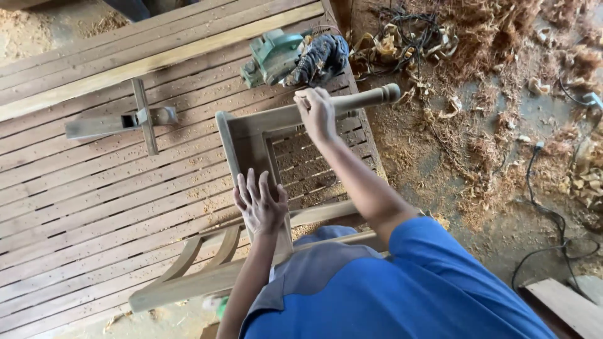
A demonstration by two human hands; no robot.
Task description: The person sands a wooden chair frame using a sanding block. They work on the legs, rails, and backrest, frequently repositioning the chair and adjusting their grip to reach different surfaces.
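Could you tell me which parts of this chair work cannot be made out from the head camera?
- Right hand on the turned leg: its own fingers hide whatever it may hold.
- Chair frame, near end: covered by the blue shirt.
- Left hand: palm contact unseen, back faces camera.
- Green power tool: partly hidden by dark cloth.

Slatted workbench [94, 188], chair frame [251, 141], planer [273, 56]
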